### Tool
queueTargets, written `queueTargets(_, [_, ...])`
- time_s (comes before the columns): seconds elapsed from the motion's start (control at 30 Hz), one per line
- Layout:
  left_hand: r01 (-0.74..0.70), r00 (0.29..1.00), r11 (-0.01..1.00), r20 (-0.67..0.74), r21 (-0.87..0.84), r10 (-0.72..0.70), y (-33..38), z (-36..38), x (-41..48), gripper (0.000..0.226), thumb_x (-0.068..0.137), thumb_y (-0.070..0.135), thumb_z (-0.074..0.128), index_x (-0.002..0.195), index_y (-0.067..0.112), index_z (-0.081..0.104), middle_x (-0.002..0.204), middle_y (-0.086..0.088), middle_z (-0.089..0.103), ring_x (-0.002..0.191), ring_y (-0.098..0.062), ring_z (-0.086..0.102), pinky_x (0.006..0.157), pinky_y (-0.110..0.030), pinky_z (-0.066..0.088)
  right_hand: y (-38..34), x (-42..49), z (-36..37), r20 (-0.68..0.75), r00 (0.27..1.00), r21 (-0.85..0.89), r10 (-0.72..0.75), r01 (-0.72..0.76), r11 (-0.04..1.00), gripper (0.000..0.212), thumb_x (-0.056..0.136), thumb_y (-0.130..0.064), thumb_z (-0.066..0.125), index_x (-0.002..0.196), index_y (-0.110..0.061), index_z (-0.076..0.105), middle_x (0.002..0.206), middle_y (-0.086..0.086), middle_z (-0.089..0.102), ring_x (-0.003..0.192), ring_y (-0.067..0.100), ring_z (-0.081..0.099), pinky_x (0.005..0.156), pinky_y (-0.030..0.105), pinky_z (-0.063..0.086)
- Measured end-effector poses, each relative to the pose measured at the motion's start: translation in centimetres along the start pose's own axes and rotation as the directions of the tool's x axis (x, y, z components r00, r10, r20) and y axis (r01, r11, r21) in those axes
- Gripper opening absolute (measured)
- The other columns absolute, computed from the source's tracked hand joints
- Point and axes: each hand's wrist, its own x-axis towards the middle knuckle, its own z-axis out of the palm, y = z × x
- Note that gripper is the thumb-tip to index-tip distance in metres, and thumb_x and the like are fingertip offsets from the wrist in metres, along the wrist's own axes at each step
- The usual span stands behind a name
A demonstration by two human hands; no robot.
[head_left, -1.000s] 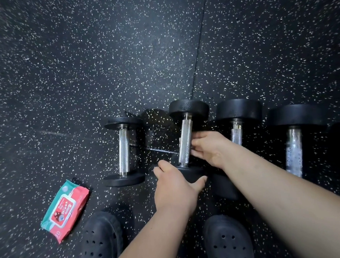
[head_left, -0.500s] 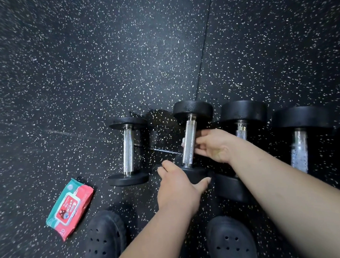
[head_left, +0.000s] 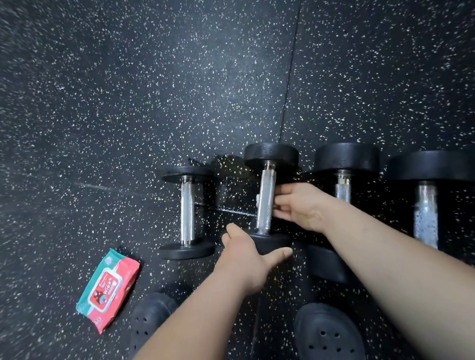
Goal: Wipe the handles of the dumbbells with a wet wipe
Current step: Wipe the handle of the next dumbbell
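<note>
From the head view, four dumbbells lie in a row across the middle right of the frame on the speckled rubber floor [head_left: 172,87], handles running up and down the picture. The right hand [head_left: 297,208] has its grip curled around the chrome handle [head_left: 265,203] of the second dumbbell [head_left: 269,156] from the left; a sliver of white at the handle's left edge looks like the wet wipe [head_left: 258,200] pinched beneath the fingers, though most of it is hidden. The left hand [head_left: 246,258] presses its spread grip against the near weight plate [head_left: 271,242], thumb to the right, apparently to stop the dumbbell rolling while the handle is rubbed.

The smallest dumbbell [head_left: 187,209] sits apart at the left with bare floor between. To the right, the third dumbbell [head_left: 344,159] lies close, leaving the knuckles little room, and the fourth dumbbell [head_left: 425,212] sits further right again. The wipes packet [head_left: 109,287] rests at lower left, well clear. Two black clogs [head_left: 329,336] stand at the bottom edge, just short of the row.
</note>
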Motion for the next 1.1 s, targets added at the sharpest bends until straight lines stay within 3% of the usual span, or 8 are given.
queueTargets(0.13, [0.012, 0.999, 0.999, 0.043, -0.033, -0.010, -0.3, -0.6, 0.5, 0.130, 0.072, 0.074, 0.082, 0.154, 0.005, 0.009, 0.161, -0.014, 0.026, 0.137, -0.035, 0.046, 0.114, -0.047, 0.044, 0.0, -0.1, -0.6, 0.051, 0.999, -0.064, 0.013, -0.010, 0.998, 0.030, 0.100, 0.016, 0.050, 0.117, -0.001, 0.069, 0.105, 0.013, 0.076, 0.090, 0.019, 0.074, 0.074, 0.025, 0.065])
queueTargets(0.23, [0.025, 0.998, 0.999, 0.059, -0.023, -0.024, -0.2, -0.5, 0.6, 0.130, 0.072, 0.074, 0.081, 0.153, 0.005, 0.008, 0.162, -0.016, 0.025, 0.137, -0.037, 0.045, 0.114, -0.048, 0.044, -0.4, 0.4, -0.4, -0.016, 0.998, -0.031, -0.053, 0.053, 0.998, 0.032, 0.101, 0.016, 0.049, 0.116, -0.004, 0.068, 0.118, 0.018, 0.074, 0.103, 0.025, 0.072, 0.074, 0.025, 0.062])
queueTargets(0.43, [0.059, 0.996, 0.998, 0.073, -0.029, -0.057, -0.1, -0.6, 0.5, 0.124, 0.073, 0.074, 0.081, 0.150, 0.006, 0.011, 0.157, -0.015, 0.034, 0.135, -0.035, 0.048, 0.113, -0.048, 0.045, 0.2, -0.4, -1.9, 0.144, 0.990, -0.038, 0.008, -0.003, 0.999, 0.034, 0.100, 0.014, 0.055, 0.131, 0.005, 0.065, 0.115, 0.017, 0.071, 0.098, 0.022, 0.073, 0.081, 0.025, 0.064])
queueTargets(0.6, [0.104, 0.995, 0.986, 0.009, -0.133, -0.104, 0.3, 0.4, 0.0, 0.101, 0.070, 0.066, 0.089, 0.126, 0.011, 0.024, 0.152, -0.013, 0.043, 0.134, -0.033, 0.051, 0.113, -0.044, 0.044, 0.0, -0.3, -1.1, 0.006, 0.995, -0.035, -0.101, 0.101, 0.994, 0.029, 0.099, 0.017, 0.056, 0.124, 0.007, 0.065, 0.108, 0.018, 0.070, 0.093, 0.020, 0.071, 0.073, 0.022, 0.063])
queueTargets(0.73, [0.125, 0.992, 0.980, 0.010, -0.155, -0.125, 0.3, 0.6, 0.3, 0.118, 0.069, 0.065, 0.090, 0.145, 0.005, 0.022, 0.155, -0.014, 0.039, 0.137, -0.035, 0.048, 0.115, -0.046, 0.043, 0.5, -1.2, -1.2, 0.064, 0.998, -0.117, -0.020, 0.027, 0.993, 0.029, 0.097, 0.017, 0.058, 0.120, 0.003, 0.069, 0.096, 0.013, 0.075, 0.085, 0.018, 0.074, 0.074, 0.023, 0.064])
queueTargets(0.8, [0.131, 0.991, 0.978, 0.027, -0.160, -0.129, 0.1, 0.6, 0.5, 0.121, 0.069, 0.066, 0.090, 0.146, 0.005, 0.020, 0.156, -0.015, 0.037, 0.138, -0.036, 0.048, 0.116, -0.047, 0.042, 0.0, -1.3, -1.0, 0.015, 0.998, -0.119, -0.055, 0.057, 0.991, 0.027, 0.096, 0.017, 0.060, 0.117, 0.004, 0.069, 0.088, 0.010, 0.074, 0.082, 0.018, 0.074, 0.071, 0.023, 0.064])
queueTargets(0.9, [0.131, 0.991, 0.979, 0.045, -0.158, -0.126, 0.1, 0.6, 0.6, 0.123, 0.069, 0.068, 0.088, 0.147, 0.004, 0.017, 0.157, -0.017, 0.035, 0.139, -0.037, 0.046, 0.116, -0.048, 0.041, -0.7, -1.0, -0.7, -0.120, 0.982, -0.074, -0.148, 0.139, 0.987, 0.029, 0.095, 0.018, 0.062, 0.120, 0.005, 0.065, 0.097, 0.012, 0.070, 0.086, 0.020, 0.071, 0.067, 0.022, 0.064])
queueTargets(1.1, [0.110, 0.994, 0.986, 0.019, -0.129, -0.109, 0.2, 0.9, 0.3, 0.118, 0.072, 0.068, 0.086, 0.146, 0.005, 0.020, 0.159, -0.014, 0.031, 0.138, -0.035, 0.046, 0.111, -0.043, 0.044, 0.9, -2.2, -1.2, -0.103, 0.987, -0.212, -0.122, 0.098, 0.972, 0.027, 0.091, 0.017, 0.070, 0.117, 0.009, 0.068, 0.100, 0.020, 0.073, 0.081, 0.022, 0.075, 0.069, 0.025, 0.065])
